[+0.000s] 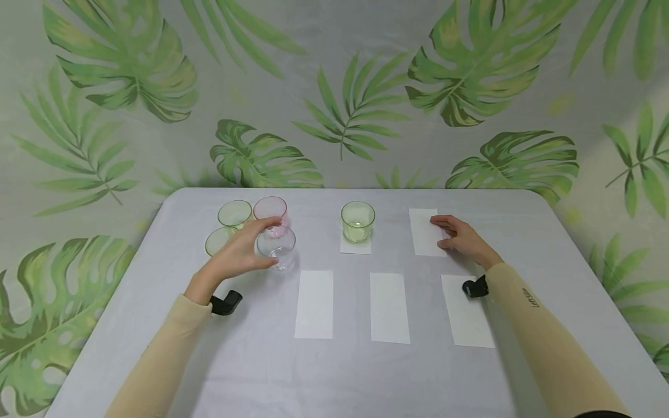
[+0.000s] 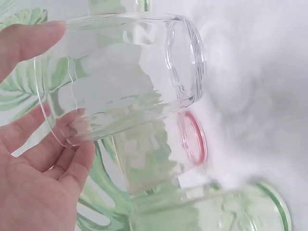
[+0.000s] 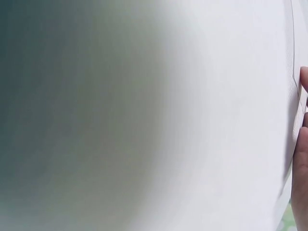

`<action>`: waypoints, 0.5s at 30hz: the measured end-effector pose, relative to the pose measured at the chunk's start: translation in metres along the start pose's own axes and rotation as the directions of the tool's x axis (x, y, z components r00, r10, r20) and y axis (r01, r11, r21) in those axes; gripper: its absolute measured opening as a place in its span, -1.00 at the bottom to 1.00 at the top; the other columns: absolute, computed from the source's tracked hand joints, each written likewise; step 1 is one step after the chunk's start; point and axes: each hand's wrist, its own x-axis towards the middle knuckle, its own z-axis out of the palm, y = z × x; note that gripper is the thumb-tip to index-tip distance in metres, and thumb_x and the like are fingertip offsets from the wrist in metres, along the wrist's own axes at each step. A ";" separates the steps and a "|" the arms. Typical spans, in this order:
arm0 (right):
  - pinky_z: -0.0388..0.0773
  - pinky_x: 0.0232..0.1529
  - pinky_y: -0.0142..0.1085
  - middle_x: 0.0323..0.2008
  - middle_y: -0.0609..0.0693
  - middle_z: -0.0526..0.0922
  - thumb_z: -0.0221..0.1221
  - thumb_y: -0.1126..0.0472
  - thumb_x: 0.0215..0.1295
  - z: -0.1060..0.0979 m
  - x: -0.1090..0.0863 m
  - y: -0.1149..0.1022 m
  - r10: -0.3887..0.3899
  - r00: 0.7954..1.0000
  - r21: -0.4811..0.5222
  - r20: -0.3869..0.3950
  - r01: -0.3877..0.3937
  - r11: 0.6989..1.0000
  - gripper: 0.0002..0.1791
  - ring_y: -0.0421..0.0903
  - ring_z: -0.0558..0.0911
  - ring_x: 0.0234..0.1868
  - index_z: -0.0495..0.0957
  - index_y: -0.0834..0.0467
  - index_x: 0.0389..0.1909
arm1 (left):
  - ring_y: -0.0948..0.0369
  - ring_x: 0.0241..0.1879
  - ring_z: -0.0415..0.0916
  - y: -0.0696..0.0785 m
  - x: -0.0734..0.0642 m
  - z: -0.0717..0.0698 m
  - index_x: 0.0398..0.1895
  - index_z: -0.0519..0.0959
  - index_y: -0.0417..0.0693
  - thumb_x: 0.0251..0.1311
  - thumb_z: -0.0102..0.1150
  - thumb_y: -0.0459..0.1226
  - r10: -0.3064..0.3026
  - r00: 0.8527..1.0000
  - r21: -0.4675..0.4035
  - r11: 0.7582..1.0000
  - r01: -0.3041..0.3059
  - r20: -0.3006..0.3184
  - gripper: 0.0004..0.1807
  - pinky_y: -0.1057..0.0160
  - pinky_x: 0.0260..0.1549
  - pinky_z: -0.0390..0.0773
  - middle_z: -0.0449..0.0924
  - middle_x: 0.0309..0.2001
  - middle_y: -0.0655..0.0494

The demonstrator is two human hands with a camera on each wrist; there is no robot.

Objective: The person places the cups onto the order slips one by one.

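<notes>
My left hand (image 1: 237,249) grips a clear glass (image 1: 277,247), thumb on one side of its rim and fingers on the other. In the left wrist view the clear glass (image 2: 115,82) shows whole, with a pink-rimmed glass and a green glass beyond it. Just behind it on the table stands the pink glass (image 1: 270,208). Two green glasses (image 1: 234,213) stand to the left, partly hidden by the hand. At the back right my right hand (image 1: 465,239) rests on the right edge of a white paper card (image 1: 424,235); the right wrist view shows only its fingertips (image 3: 302,144).
A green glass (image 1: 358,223) stands on another white card (image 1: 356,248) at the back middle. In the front row lie three cards: a left card (image 1: 314,305), a middle card (image 1: 389,307) and a right card (image 1: 465,319) under the right wrist. A leaf-patterned cloth hangs behind the white table.
</notes>
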 end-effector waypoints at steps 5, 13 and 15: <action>-0.01 0.39 0.03 0.36 0.35 0.15 0.14 0.56 0.18 0.000 -0.001 0.000 -0.012 1.000 -0.017 -0.002 0.012 1.000 -0.30 0.23 0.04 0.41 0.14 0.40 0.36 | -0.01 0.25 0.26 0.011 0.006 0.008 0.35 0.27 -0.24 -0.09 0.44 -0.34 0.036 0.999 -0.043 0.998 -0.037 -0.013 -0.14 -0.03 0.23 0.25 0.37 0.26 -0.08; -0.01 0.39 0.03 0.36 0.34 0.16 0.14 0.54 0.20 -0.001 0.000 0.000 -0.010 1.000 -0.037 -0.004 0.010 0.999 -0.32 0.22 0.06 0.41 0.16 0.38 0.35 | -0.03 0.19 0.36 0.025 0.019 0.021 0.34 0.26 -0.27 -0.08 0.43 -0.37 0.113 0.994 -0.107 0.988 -0.112 -0.002 -0.15 0.05 0.18 0.36 0.40 0.23 -0.11; -0.01 0.39 0.04 0.36 0.34 0.16 0.14 0.53 0.21 -0.001 -0.001 0.000 -0.012 1.000 -0.040 -0.003 0.012 0.999 -0.32 0.23 0.06 0.41 0.16 0.38 0.35 | -0.03 0.20 0.34 0.029 0.022 0.024 0.35 0.26 -0.25 -0.07 0.43 -0.36 0.121 0.993 -0.117 0.986 -0.119 0.007 -0.15 0.04 0.18 0.35 0.39 0.23 -0.08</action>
